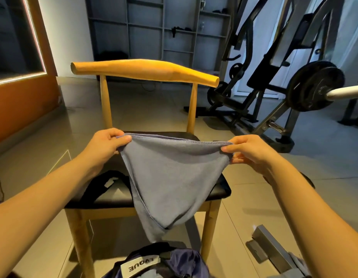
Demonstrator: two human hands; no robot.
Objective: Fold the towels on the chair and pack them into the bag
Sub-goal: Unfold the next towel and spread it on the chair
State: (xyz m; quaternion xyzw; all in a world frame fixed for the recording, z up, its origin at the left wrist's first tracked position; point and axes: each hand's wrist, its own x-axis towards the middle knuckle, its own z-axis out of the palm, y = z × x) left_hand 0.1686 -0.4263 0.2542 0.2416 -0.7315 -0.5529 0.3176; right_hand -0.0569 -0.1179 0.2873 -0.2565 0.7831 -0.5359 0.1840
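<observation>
A grey-blue towel (170, 177) hangs doubled in the air above the chair seat, its top edge stretched between both hands and its lower end sagging to a point. My left hand (108, 142) pinches the towel's top left corner. My right hand (248, 150) pinches the top right corner. The wooden chair (146, 72) with a black seat (106, 199) stands right in front of me. A dark blue bag (182, 261) with a white label sits on the floor below the towel, at the frame's bottom edge. A black item (106, 179) lies on the seat's left side.
A weight machine with a loaded barbell plate (314, 86) stands at the right. Grey shelving (146, 27) lines the back wall. An orange door panel (23, 93) is at the left. A grey metal bench part (272, 251) lies on the tiled floor at the lower right.
</observation>
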